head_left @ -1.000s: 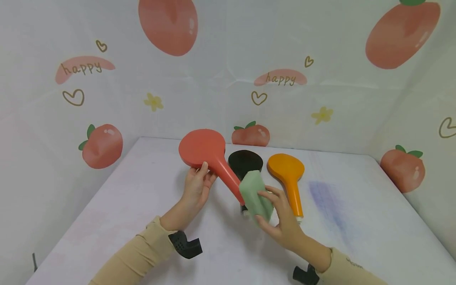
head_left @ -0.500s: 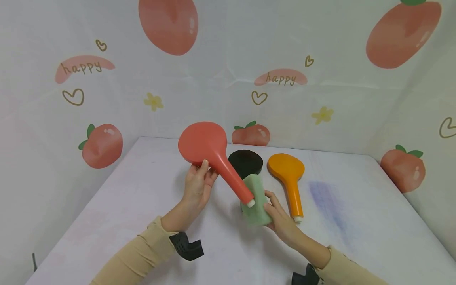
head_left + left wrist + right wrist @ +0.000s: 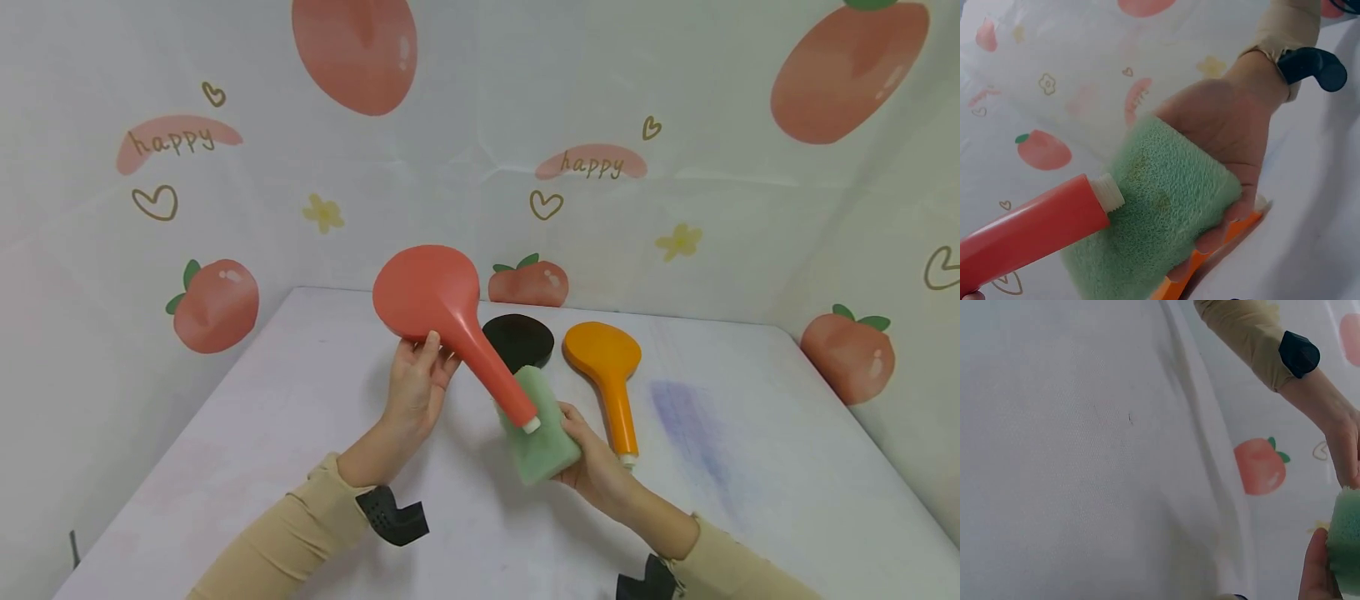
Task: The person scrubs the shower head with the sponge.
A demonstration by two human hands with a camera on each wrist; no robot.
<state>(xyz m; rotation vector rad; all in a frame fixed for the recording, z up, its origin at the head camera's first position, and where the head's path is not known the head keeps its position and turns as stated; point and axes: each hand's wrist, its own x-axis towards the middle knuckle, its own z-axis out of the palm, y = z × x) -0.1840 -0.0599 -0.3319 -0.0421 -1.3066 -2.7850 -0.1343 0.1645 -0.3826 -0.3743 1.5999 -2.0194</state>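
Note:
My left hand (image 3: 417, 379) grips a red shower head (image 3: 429, 287) near its round head, above the table. Its handle slants down to the right and ends in a white threaded tip (image 3: 1107, 192). A green sponge (image 3: 546, 446) is held by my right hand (image 3: 600, 475), thumb on one side and fingers beneath. The sponge is behind the handle's end in the head view; whether they touch, I cannot tell. In the right wrist view, part of the sponge (image 3: 1346, 547) shows at the edge.
A black shower head (image 3: 517, 340) lies behind the sponge, its handle hidden. To its right is an orange shower head (image 3: 602, 354), handle toward me. The white table (image 3: 300, 417) bears a purple smear (image 3: 692, 425). A printed cloth (image 3: 465, 167) hangs behind.
The red shower head has risen slightly, and its threaded tip has come into sight. My right hand has turned the sponge from in front of the handle's end to behind it.

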